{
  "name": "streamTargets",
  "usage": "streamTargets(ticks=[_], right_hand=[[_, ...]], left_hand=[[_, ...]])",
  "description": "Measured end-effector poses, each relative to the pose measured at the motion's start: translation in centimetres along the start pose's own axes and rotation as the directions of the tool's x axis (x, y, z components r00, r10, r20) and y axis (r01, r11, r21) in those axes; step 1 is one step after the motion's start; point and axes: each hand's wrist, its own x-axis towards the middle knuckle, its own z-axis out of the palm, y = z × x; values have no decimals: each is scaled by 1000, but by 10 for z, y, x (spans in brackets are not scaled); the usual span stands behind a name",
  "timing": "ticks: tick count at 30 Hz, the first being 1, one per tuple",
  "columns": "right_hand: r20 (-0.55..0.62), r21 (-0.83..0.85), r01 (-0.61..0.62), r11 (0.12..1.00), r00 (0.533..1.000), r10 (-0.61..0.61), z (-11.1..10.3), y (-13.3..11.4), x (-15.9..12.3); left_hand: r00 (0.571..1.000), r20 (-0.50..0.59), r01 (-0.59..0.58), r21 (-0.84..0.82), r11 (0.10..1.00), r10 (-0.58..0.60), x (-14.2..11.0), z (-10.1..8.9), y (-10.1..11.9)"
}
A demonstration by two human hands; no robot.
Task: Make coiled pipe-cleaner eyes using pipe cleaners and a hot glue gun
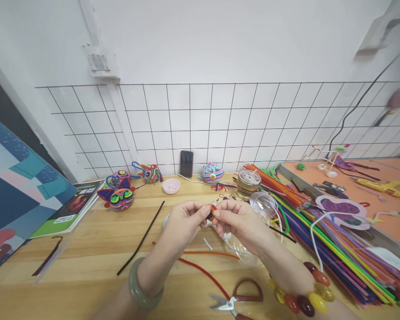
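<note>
1. The wooden table (pixel 96 266) spans the foreground; a bundle of fuzzy stems (pixel 333 253) lies along its right side.
2. Above the table's middle, the left hand (pixel 187 217) and right hand (pixel 237 216) nearly meet, both pinching one small piece between thumb and fingers. The step looks like shaping or joining it by fingertip; the next move probably calls for one steady pinch while the other adjusts.
3. The small piece (pixel 213 208), orange-red and dark, seems roughly upright along its visible length; fingers hide its ends, so I cannot tell which way it points.
</note>
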Motion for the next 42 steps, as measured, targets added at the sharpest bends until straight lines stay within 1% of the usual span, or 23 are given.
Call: streamTargets(ticks=[4, 6, 8, 13, 19, 23, 27, 32, 34, 36, 39, 42], right_hand=[[-13, 11, -5, 1000, 1000, 5, -1, -2, 0], [-17, 15, -1, 1000, 1000, 1, -1, -4, -1], [-17, 16, 0, 1000, 1000, 0, -2, -4, -1], [-16, 32, -2, 999, 1000, 3, -3, -3, -2], [-12, 63, 8, 998, 1000, -8, -3, -3, -2], [-12, 24, 14, 1000, 1000, -14, -3, -4, -2], [-21, -19, 23, 1000, 1000, -23, -4, -4, -2], [-8, -88, 36, 996, 999, -36, -5, -7, -2], [-6, -132, 33, 991, 999, -34, -6, -8, -3], [13, -168, 20, 986, 1000, -18, -6, -9, -4], [51, -222, -1, 975, 999, 12, -7, -8, -5], [76, -294, -9, 956, 997, 33, -8, -7, -5]], left_hand=[[994, 97, 58, -73, 996, -51, -1, -5, -1], [987, 144, 79, -78, 994, -68, -1, -7, -1], [983, 168, 86, -69, 994, -73, 0, -9, -1], [981, 183, 93, -128, 987, -68, 0, -6, 0], [983, 171, 95, -216, 972, -58, -1, -2, -1], [981, 184, 96, -228, 969, -54, -2, -1, -1], [978, 197, 107, -191, 976, -68, -2, -2, 0], [964, 253, 112, -128, 985, -77, -1, -7, 1], [971, 226, 101, -97, 990, -77, 0, -9, 1], [982, 175, 83, -42, 996, -75, 0, -11, 3], [982, 181, 46, 85, 995, -61, -1, -11, 6], [983, 177, 27, 155, 988, -55, 0, -10, 6]])
